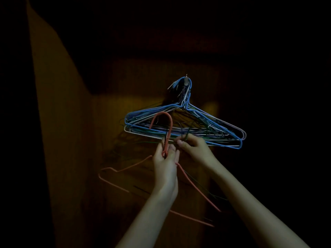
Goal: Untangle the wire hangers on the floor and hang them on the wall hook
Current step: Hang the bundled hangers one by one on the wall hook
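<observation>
Nearest us, we note two bare forearms reaching up in dim light. The left hand (165, 159) grips the neck of an orange-red coated wire hanger (197, 190), whose hook curves upward above the fingers and whose frame hangs below the wrists. The right hand (192, 147) pinches a thin dark green wire hanger (186, 136). Beyond the hands, we record a bundle of blue, white and lilac wire hangers (186, 127) suspended from a small metal wall hook (186, 81) on a brown wooden wall (59, 140).

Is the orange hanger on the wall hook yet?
Not yet. The orange hanger is off the wall hook; the left hand grips its neck below the bunch of hangers already hanging there.
</observation>
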Demonstrator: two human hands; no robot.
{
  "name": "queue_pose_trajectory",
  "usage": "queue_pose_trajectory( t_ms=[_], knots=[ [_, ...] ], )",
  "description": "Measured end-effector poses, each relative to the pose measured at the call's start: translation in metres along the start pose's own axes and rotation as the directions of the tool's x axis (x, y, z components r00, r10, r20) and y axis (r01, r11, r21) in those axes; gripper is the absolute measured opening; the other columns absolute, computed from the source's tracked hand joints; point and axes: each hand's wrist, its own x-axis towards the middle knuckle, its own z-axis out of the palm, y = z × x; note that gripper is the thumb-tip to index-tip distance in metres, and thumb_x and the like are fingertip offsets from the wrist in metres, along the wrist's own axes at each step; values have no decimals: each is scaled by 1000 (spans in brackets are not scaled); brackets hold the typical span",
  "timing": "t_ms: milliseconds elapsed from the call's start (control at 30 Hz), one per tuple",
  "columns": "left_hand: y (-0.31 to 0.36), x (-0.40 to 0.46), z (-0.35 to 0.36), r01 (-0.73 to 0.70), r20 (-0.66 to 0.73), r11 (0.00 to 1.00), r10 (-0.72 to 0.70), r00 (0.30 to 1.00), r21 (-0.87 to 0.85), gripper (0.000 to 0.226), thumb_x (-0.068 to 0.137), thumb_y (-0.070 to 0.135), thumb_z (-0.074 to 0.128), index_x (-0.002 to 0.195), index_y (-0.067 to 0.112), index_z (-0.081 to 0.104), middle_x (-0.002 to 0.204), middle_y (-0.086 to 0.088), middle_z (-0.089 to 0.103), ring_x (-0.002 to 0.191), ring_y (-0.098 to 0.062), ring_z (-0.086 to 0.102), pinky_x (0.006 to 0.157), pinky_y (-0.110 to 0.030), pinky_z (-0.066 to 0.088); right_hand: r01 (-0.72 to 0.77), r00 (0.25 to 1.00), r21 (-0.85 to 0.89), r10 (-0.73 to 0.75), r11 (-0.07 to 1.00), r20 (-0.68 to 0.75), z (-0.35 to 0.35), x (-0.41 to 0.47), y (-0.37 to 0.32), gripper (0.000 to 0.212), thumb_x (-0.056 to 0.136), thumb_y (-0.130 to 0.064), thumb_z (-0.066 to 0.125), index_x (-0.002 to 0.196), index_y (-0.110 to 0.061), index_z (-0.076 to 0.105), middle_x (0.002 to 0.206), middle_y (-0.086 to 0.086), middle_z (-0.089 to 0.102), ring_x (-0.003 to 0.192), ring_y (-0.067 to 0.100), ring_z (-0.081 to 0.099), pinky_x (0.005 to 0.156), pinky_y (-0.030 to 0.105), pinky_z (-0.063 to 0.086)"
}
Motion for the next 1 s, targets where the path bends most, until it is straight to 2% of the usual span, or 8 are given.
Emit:
queue_pose_trajectory(
  t_ms=[133,300,433,500,567,633,800,1000],
  knots=[
    [8,-11,-11,20,-35,1000,-20,999,-2,44,98,0,38,140,13,42,127,-9,50,112,-14,50,101,-27,40,-109,994,100,108,989,15,-1,-9,6,16,94,-6,50,104,1,61,73,1,57,54,-5,54,51,6,41],
    [16,-24,-21,14,-46,1000,-14,999,12,44,97,0,38,139,14,43,135,-11,47,117,-17,50,105,-31,39,-265,961,218,240,939,137,-1,-24,13,21,97,-8,45,109,-11,61,88,2,69,77,9,63,58,14,47],
    [17,-37,-27,29,-34,1000,-29,999,6,44,97,-2,37,139,12,43,134,-13,47,116,-16,50,105,-31,39,-193,975,-137,205,972,85,4,-35,14,18,95,-8,50,103,-16,64,91,-5,68,84,7,63,64,14,49],
    [17,-45,-29,40,-24,999,-40,999,4,45,98,-1,36,140,12,42,132,-11,47,116,-15,49,102,-28,40,-131,987,-335,155,933,47,5,-39,17,19,91,-12,57,107,-15,66,99,-4,67,91,8,62,75,21,51],
    [17,-51,-31,44,-22,999,-44,999,-3,45,98,-1,36,141,12,40,129,-9,49,121,-17,49,102,-28,39,-101,990,-453,133,886,39,6,-43,18,23,87,-17,62,110,-13,67,109,-1,63,102,11,58,88,27,48],
    [18,-57,-33,31,-27,999,-31,999,9,44,98,0,37,139,13,42,121,-4,53,124,-19,48,101,-26,39,-63,996,-518,89,853,27,6,-47,16,26,83,-19,67,107,-11,68,108,1,58,104,14,54,91,26,43],
    [24,-60,-36,8,-34,1000,-8,999,15,43,98,2,38,139,13,42,139,-10,46,128,-19,45,104,-28,38,-53,996,-315,71,948,46,3,-56,5,14,84,-9,64,98,-10,67,98,-5,61,96,8,57,77,11,43],
    [22,-61,-30,4,-19,1000,-3,1000,29,40,98,2,37,136,14,45,135,-11,49,125,-20,48,99,-25,40,-27,995,-225,6,974,-96,0,-54,-14,8,87,-13,63,88,-20,66,78,-12,61,71,0,55,63,14,41]
  ],
)
